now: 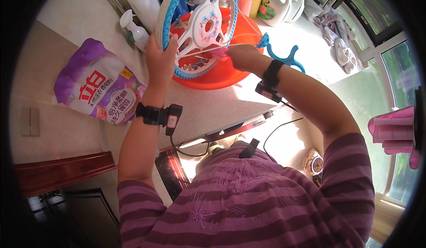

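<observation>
A round clip hanger [198,21] for drying laundry, white with a blue braided rim, is tilted up on its side over a red basin [208,84]. My left hand [159,57] is closed around its left rim. Inside the ring several clips dangle. White cords run from the ring to a blue hook [284,58], which lies at the basin's right edge. My right hand [244,57] is closed at the lower right of the ring, beside a cord. At its fingertips shows a small pink thing [218,52], partly hidden, whose kind I cannot tell.
A purple and white detergent bag [100,84] lies on the counter at left, near a white pump bottle [134,30]. Several bottles and jugs [278,2] stand behind the basin. White shoes [342,53] rest by the window, and pink fabric [392,130] hangs at right.
</observation>
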Demonstrator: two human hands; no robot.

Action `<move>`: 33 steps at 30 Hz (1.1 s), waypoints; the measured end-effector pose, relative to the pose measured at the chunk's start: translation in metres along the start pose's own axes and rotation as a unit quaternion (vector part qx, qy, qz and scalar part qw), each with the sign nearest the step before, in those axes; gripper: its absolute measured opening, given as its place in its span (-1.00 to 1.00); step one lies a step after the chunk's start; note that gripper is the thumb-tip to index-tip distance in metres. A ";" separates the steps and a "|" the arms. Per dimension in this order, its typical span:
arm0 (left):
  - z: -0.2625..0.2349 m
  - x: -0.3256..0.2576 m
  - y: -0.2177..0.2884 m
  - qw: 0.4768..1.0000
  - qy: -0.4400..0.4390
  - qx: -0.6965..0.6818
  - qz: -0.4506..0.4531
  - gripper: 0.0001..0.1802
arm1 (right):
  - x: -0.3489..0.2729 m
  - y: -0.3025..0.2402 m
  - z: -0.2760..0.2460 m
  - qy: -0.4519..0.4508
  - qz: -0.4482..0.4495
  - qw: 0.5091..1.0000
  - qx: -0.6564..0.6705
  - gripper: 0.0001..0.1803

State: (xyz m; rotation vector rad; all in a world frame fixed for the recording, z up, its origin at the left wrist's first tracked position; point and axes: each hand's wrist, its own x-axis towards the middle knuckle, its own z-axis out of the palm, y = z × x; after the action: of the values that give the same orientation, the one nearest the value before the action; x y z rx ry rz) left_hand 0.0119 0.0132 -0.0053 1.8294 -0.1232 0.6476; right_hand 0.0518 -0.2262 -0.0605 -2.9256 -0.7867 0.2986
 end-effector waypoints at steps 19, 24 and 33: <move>0.005 -0.024 -0.005 1.000 -0.003 0.000 0.011 -0.65 | 0.033 -0.010 0.005 -0.022 -0.109 0.993 -0.029 -0.72; 0.004 -0.024 -0.008 1.000 -0.008 0.009 0.027 -0.65 | 0.041 0.001 -0.001 0.006 -0.022 0.999 -0.049 -0.72; 0.003 -0.025 -0.010 1.000 0.001 -0.025 -0.015 -0.62 | 0.034 -0.009 0.002 0.006 -0.044 0.998 -0.041 -0.76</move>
State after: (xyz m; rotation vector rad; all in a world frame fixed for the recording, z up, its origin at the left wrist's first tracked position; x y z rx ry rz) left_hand -0.0041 0.0088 -0.0259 1.7796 -0.1081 0.6204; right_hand 0.0756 -0.2016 -0.0670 -2.9549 -0.9438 0.2456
